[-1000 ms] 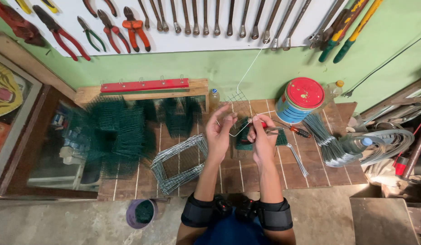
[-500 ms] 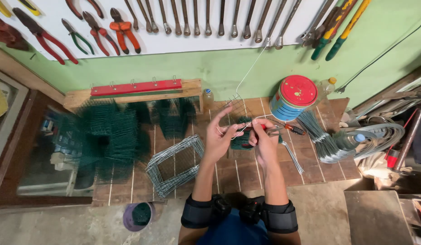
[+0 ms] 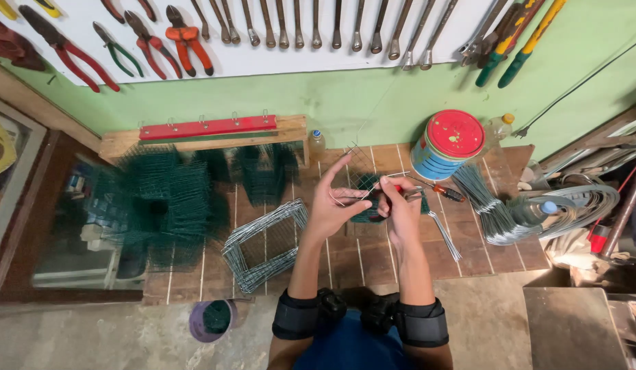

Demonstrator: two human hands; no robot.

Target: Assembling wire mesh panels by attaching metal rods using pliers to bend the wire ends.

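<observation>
My left hand (image 3: 333, 207) and my right hand (image 3: 398, 209) meet over the tiled bench, both pinching a thin piece of bare wire (image 3: 351, 197) that runs between them. The left index finger points up while thumb and other fingers pinch the wire. The right fingers are closed on the wire's other end, next to a red-handled tool (image 3: 404, 188) whose grip I cannot make out. A small piece of green wire mesh (image 3: 364, 183) lies on the bench just beyond the hands, and part of it is hidden by them.
A stack of grey wire frames (image 3: 263, 241) lies left of my arms, with green mesh stacks (image 3: 168, 204) further left. A red-lidded can (image 3: 449, 142), a screwdriver (image 3: 446, 193), cut wire bundles (image 3: 497, 214) and a plastic bottle (image 3: 537, 209) sit right. Pliers and wrenches hang on the wall. A purple cup (image 3: 209, 321) stands below the bench.
My hands have drawn closer together and now both pinch the wire. The left hand's fingers have curled in from a spread pose.
</observation>
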